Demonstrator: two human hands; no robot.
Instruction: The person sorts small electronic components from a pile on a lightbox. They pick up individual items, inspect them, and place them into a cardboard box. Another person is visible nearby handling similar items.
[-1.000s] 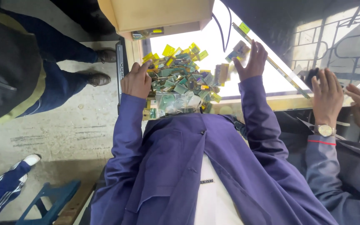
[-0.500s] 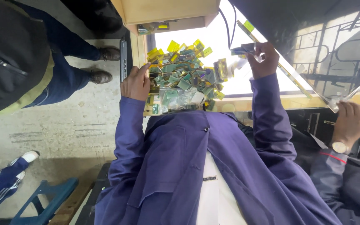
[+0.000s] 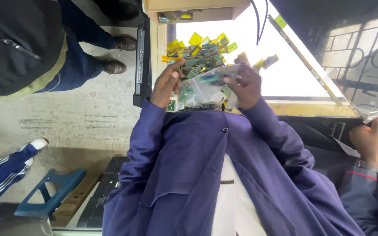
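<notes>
A heap of small green circuit boards with yellow ribbon ends lies on a lit white panel. Just in front of the heap, a clear plastic bag with some boards inside is held up between both my hands. My left hand grips its left edge with curled fingers, close to a yellow strip. My right hand pinches its top right edge, where a small board shows at the fingertips. My purple sleeves and coat fill the lower part of the view.
A co-worker's hand with a wristwatch holds a thin clear sheet at the right. A cardboard box stands behind the heap. A person in a black jacket stands at the left. A blue stool sits on the floor.
My right hand has come back from the far right edge of the heap to the bag. The co-worker's hands have drawn away to the lower right.
</notes>
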